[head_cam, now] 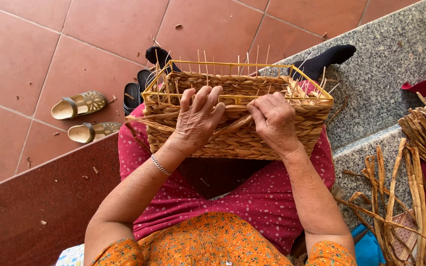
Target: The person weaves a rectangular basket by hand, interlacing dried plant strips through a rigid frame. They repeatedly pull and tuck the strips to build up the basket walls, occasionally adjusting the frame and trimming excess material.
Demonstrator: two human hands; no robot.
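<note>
Orange flowered sleeves and a pink dotted skirt fill the near edge of the view, with the half-woven rectangular basket of braided straw-coloured fibre resting on the person's lap, its side wall turned up toward the camera. The left hand, a thin silver bracelet on its wrist, lies flat on the wall with fingers spread and the fingertips hooked over the top woven row; it presses rather than pinches. Just beside it, the right hand has its fingers drawn together on a loose flat fibre strand that runs slantwise across the wall between the two hands.

To do this well, I judge that the strand should stay taut and flat while it passes between the thin upright stakes, and the left hand should hold the finished rows firmly so they do not loosen or gap. Each pass should be pushed snug against the row below.

Beyond the hands, a yellow wire frame rims the basket. A bundle of dried fibre strips lies on the grey speckled stone step to the right, and two pale sandals sit on the red floor tiles.
</note>
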